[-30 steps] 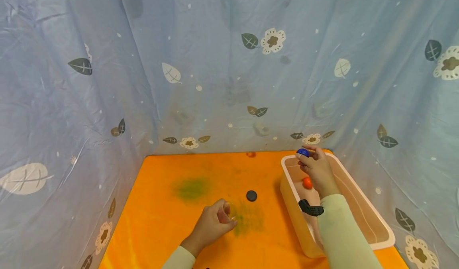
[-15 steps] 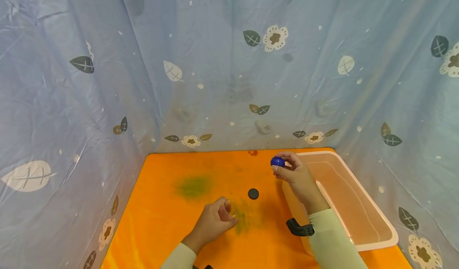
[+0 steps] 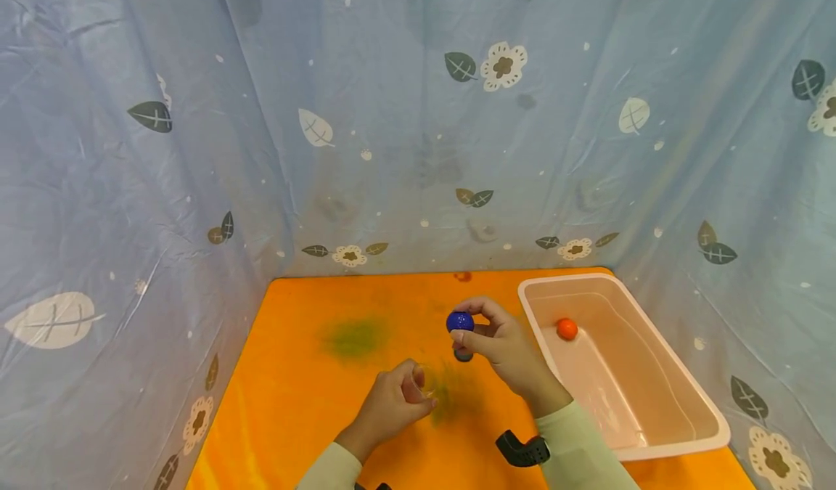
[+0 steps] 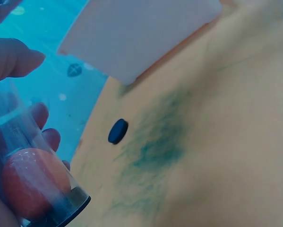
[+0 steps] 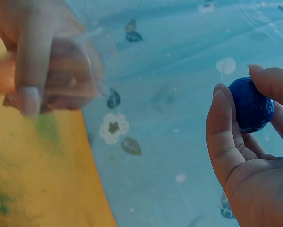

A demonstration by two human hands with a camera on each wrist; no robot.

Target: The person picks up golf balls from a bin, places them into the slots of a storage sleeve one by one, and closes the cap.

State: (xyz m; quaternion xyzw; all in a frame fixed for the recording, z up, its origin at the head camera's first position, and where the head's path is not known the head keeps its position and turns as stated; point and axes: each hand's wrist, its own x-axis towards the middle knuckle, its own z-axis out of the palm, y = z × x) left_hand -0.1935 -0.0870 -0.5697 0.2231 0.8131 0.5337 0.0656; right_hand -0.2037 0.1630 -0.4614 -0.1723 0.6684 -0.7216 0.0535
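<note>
My left hand grips a clear cylinder with a dark base. An orange-red ball lies in its lower end. Thumb and fingers of my right hand pinch a blue dimpled ball, which looks like a golf ball. It is held in the air, up and to the right of the left hand, apart from the cylinder. Below the right fingers a black disc lies on the orange table, partly hidden in the head view. In the right wrist view the cylinder's rim faces the blue ball.
A pale pink plastic bin stands at the right of the table, with an orange ball inside near its far left corner. Patterned blue curtains enclose the back and both sides. Green smudges mark the orange tabletop.
My right hand has carried the blue ball from above the bin leftward and nearer, to a place over the black disc. The left hand has stayed almost in place with the cylinder.
</note>
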